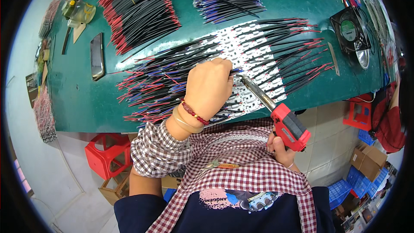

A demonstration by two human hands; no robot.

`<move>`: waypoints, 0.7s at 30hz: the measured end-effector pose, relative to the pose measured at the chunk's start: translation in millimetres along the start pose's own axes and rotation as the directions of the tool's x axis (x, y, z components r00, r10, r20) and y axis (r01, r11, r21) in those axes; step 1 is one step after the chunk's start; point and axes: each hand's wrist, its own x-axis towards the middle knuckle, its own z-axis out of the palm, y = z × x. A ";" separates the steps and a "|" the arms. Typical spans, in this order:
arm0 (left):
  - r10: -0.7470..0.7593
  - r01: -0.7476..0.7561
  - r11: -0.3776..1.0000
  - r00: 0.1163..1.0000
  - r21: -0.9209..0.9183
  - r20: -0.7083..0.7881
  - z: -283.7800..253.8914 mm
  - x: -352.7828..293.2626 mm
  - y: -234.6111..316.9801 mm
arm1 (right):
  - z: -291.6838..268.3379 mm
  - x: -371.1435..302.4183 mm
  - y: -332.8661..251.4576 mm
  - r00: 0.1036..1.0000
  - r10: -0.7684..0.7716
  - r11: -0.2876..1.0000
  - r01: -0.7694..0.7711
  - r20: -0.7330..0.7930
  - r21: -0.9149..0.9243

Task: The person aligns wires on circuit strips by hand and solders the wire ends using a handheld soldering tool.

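My left hand (209,84) is closed in a pinch over a sheet of small white circuit boards (251,100). A thin dark wire (236,72) pokes out by its fingertips, which are mostly hidden behind the hand. In my right hand (281,150) is a red and black soldering gun (288,126), its metal barrel slanting up and left. The tip sits just right of the left fingertips, close to the boards. Black wires with red ends (297,52) fan out to the right; black, red and blue wires (159,75) spread to the left, partly under my left hand.
On the green table (77,108) lie a phone (98,56), bundles of black wires with red ends (146,17) and more wires with blue (226,0). A small fan (350,30) and a flat metal strip (333,59) are at the right. A red stool (108,155) stands below left.
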 end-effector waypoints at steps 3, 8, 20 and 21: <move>0.009 -0.009 1.000 1.000 -0.006 -0.015 2.1 -1.2 0.4 | -5.4 -1.2 8.3 0.996 -0.036 0.983 0.051 0.086 -0.175; 0.006 -0.007 0.999 1.000 0.046 0.008 4.5 -2.9 0.6 | 12.1 -0.2 -6.5 0.998 -0.016 0.999 0.014 -0.058 -0.034; 0.009 -0.013 0.994 0.999 0.110 0.038 4.7 2.8 5.8 | 8.2 -4.9 -4.4 0.996 0.012 0.997 -0.005 -0.087 0.080; 0.009 -0.014 0.994 0.999 0.108 0.038 5.4 3.4 5.6 | 7.6 -6.1 -4.7 0.996 0.011 0.997 -0.005 -0.087 0.079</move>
